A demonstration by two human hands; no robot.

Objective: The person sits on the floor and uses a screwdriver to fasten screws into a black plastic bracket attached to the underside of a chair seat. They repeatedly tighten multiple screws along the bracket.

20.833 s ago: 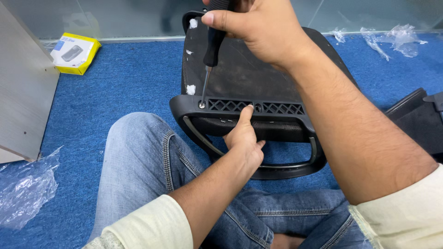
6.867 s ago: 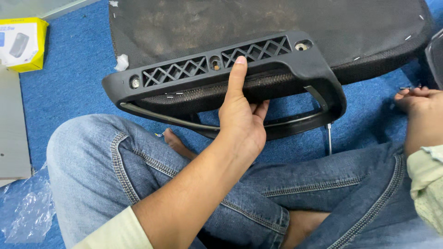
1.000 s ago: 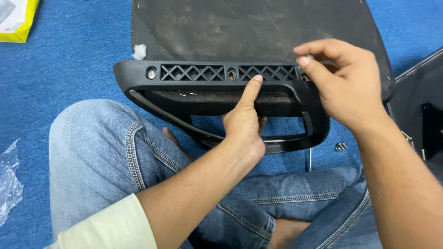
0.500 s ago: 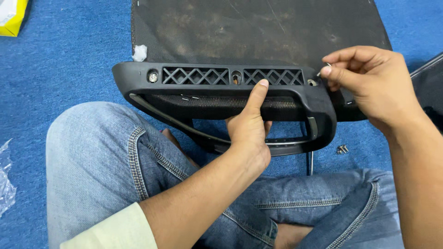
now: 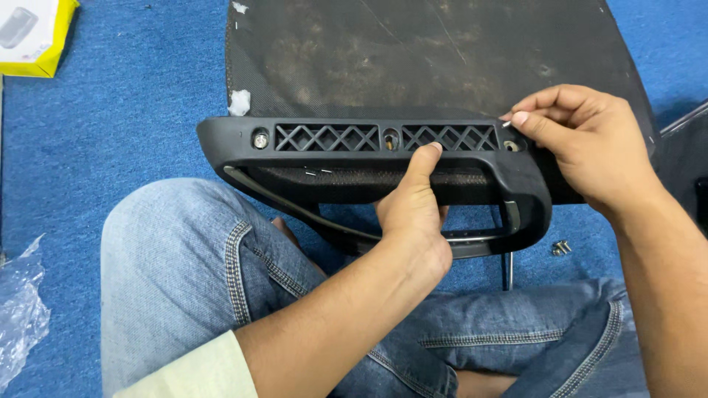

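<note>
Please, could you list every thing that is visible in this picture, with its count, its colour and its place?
armrest: one, black plastic, on the seat's near edge
seat: one, black, upside down on the carpet
small screw: one, silver, pinched above the armrest's right hole
loose screws: about two, silver, on the carpet at right
box: one, yellow and white, top left
plastic wrap: one, clear, lower left
carpet: blue, underneath everything
left hand: grips the armrest
right hand: fingers hold the small screw
</note>
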